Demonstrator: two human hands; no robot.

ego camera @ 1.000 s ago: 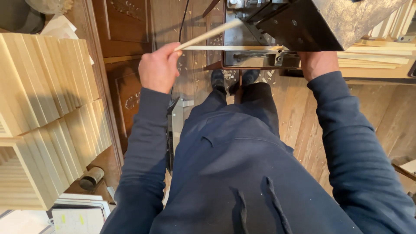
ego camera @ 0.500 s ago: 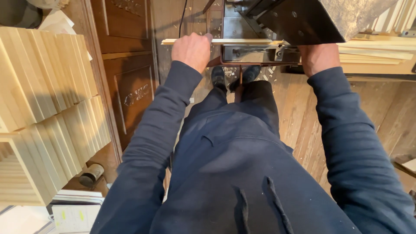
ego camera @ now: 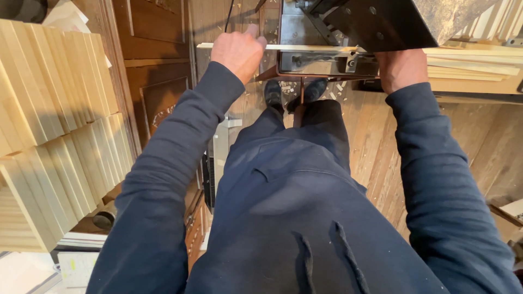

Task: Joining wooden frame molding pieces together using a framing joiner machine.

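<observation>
The person stands at a dark metal machine (ego camera: 348, 32), looking straight down past a navy sweatshirt to two black shoes (ego camera: 291, 92) on a plank floor scattered with wood chips. A thin pale wooden strip (ego camera: 305, 48) lies flat across the machine's bed, running left to right. The left hand (ego camera: 238, 50) is curled down over the strip's left end, fingers closed around it, pressing it onto the bed. The right hand (ego camera: 402, 68) sits at the right side under the machine's dark sloping housing; its fingers are hidden, so I cannot tell whether it grips anything.

The strip looks light and stiff along its length but slim enough to flex or snap if levered from one end only. Its sawn faces should give decent grip, and it seems best held near both ends, flat, clear of the machine's middle.

Stacks of pale wooden boards (ego camera: 54, 125) stand on edge close at the left, and more flat strips (ego camera: 474, 68) are piled to the right, just beyond the right hand. Dark panelled cabinet doors (ego camera: 158, 81) stand behind the left arm. The overhanging housing crowds the right hand most.
</observation>
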